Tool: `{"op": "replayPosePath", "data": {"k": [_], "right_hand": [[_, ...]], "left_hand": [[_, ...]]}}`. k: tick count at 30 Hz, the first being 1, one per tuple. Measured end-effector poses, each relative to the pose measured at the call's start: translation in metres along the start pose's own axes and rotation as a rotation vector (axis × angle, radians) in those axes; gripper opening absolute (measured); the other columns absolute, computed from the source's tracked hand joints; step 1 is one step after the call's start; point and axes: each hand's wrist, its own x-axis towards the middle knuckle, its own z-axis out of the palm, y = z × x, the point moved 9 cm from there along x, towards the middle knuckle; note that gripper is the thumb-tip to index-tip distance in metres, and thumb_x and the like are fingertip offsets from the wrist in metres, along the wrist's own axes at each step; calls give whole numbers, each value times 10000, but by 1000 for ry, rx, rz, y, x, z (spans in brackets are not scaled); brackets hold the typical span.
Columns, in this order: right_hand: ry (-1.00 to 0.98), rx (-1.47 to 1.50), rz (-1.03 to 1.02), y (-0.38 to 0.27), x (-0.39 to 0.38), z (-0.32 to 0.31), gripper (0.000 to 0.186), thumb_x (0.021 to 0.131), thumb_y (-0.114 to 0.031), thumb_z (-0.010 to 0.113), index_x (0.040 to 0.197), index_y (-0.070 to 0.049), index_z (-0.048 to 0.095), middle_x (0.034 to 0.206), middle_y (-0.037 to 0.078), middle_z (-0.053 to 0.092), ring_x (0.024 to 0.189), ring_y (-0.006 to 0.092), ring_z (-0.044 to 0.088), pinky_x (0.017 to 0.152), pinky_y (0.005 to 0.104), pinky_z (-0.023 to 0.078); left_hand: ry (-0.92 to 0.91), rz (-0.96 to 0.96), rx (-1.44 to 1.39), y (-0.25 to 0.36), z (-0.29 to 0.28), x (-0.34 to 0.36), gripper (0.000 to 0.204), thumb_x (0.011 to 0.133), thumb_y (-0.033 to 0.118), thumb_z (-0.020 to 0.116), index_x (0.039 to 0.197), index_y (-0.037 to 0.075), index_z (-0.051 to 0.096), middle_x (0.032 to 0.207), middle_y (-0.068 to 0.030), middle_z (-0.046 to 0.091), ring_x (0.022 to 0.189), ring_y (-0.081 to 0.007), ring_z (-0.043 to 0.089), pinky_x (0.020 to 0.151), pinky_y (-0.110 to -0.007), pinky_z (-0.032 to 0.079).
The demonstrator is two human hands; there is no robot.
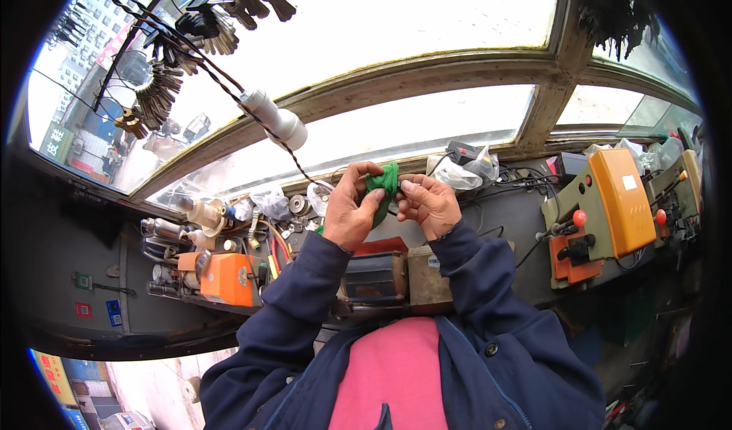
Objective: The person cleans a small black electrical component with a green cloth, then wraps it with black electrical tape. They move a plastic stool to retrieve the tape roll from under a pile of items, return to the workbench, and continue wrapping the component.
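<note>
A bunched green cloth is held up in front of my chest, over the workbench. My left hand is closed round it, thumb and fingers pressing the folds, and one end hangs below the thumb. Right beside it, my right hand is closed in a pinch at the cloth's right edge. Something small and dark shows between that hand's fingertips and the cloth, too little of it to name. Below my hands stand a dark box-shaped case and a worn tan metal box.
An orange-and-grey machine with a red knob stands at right, a smaller orange machine at left. Tools and rolls crowd the bench beside plastic bags. A white bulb holder hangs on twisted wire; key bunches hang above.
</note>
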Motion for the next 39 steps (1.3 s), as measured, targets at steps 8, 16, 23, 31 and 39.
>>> {"op": "replayPosePath", "data": {"k": [8,16,23,31,39], "right_hand": [[-69,-274,-149,-8,-7,19,281,977,-13,650,1251,13,597,1024,75,671,872,134,680,791,303,611],[-134,-637,-389,-18,-24,38,278,946,91,614,1211,8,599,1065,66,661,954,117,665,874,261,563],[15,-267,-167,-8,-5,2,294,974,-7,654,1265,15,619,985,70,673,831,141,688,774,324,628],[31,-348,-151,-13,-6,1,288,963,-57,687,1234,33,645,884,71,687,757,142,691,692,288,605],[149,-387,-161,-39,0,-32,252,974,-88,663,1207,5,679,891,85,674,654,113,651,622,268,580]], "left_hand": [[53,-11,-173,-5,-8,6,249,981,-56,471,1213,33,485,965,-71,650,799,-88,607,715,-228,503],[199,-271,-445,-46,-33,8,305,998,20,545,1286,72,460,997,-127,683,796,-168,679,685,-281,567],[-56,-146,-379,-21,-11,4,357,1004,94,606,1346,23,534,1174,-87,671,1015,-134,655,888,-273,541],[84,46,197,11,-9,-1,275,924,-30,672,1166,44,563,910,-71,716,841,-102,647,752,-256,512],[290,208,34,46,-46,-18,288,948,-9,665,1206,36,545,963,-106,745,878,-120,698,776,-250,542]]}}
